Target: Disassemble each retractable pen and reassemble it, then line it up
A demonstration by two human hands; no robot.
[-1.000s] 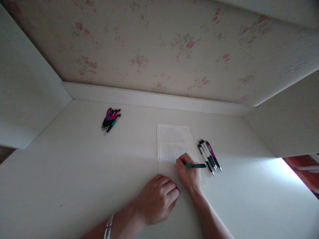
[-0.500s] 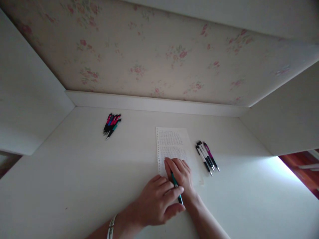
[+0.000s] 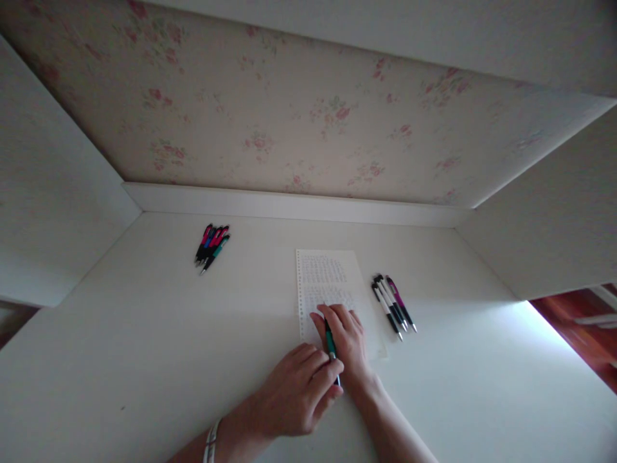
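A green and black pen (image 3: 330, 342) lies between my two hands, over the lower part of a handwritten sheet (image 3: 324, 273) with a perforated left edge. My right hand (image 3: 349, 341) rests on the sheet, its thumb and fingers around the pen's far part. My left hand (image 3: 301, 389) has its thumb and index finger closed at the pen's near end, just left of the right wrist. The pen's far end is partly hidden by the right fingers.
Several pink, blue and green pens (image 3: 211, 247) lie in a group at the back left of the white desk (image 3: 168, 334). Right of the sheet are white and black pens (image 3: 387, 308) and a purple pen (image 3: 400, 302). White side panels and a flowered back wall (image 3: 289, 116) enclose the desk.
My left thumb and index finger, spread apart before, have come together on the pen's near end. The right thumb has shifted slightly outward. The whole view has shifted a little.
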